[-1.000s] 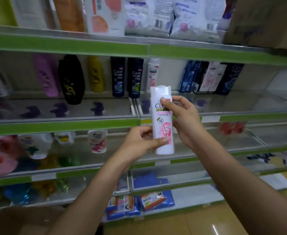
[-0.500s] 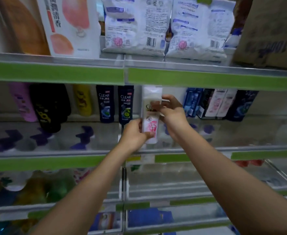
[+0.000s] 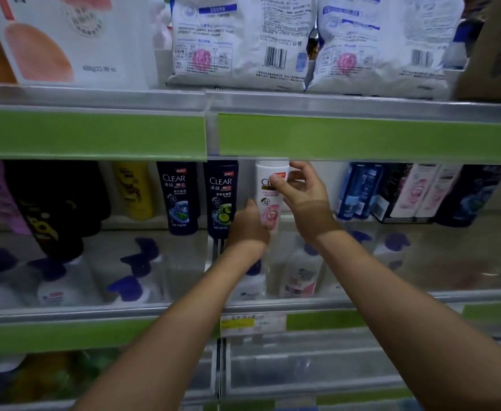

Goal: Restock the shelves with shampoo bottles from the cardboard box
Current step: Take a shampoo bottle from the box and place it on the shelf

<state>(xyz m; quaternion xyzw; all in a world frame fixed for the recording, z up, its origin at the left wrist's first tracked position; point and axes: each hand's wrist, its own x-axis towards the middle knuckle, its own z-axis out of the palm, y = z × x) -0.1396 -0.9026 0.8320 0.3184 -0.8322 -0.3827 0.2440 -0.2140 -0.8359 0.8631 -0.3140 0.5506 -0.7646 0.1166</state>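
seating the white shampoo bottle (image 3: 270, 203) right of the black clear bottle (image 3: 221, 197), both hands (image 3: 247, 223) (image 3: 301, 188) clamped on it; needing release next.

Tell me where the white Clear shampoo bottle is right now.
In the head view, the white shampoo bottle stands at the back of the middle shelf, just right of two dark Clear bottles, held between the left hand and right hand.

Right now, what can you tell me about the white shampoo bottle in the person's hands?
The white bottle is tall, slim, smooth plastic by its look, with a partly covered CLEAR logo and pink artwork low on the front. It stands upright at the back of the shelf, right of two dark CLEAR bottles. The right hand grips its upper part; the left hand holds its lower left side. Its base is hidden.
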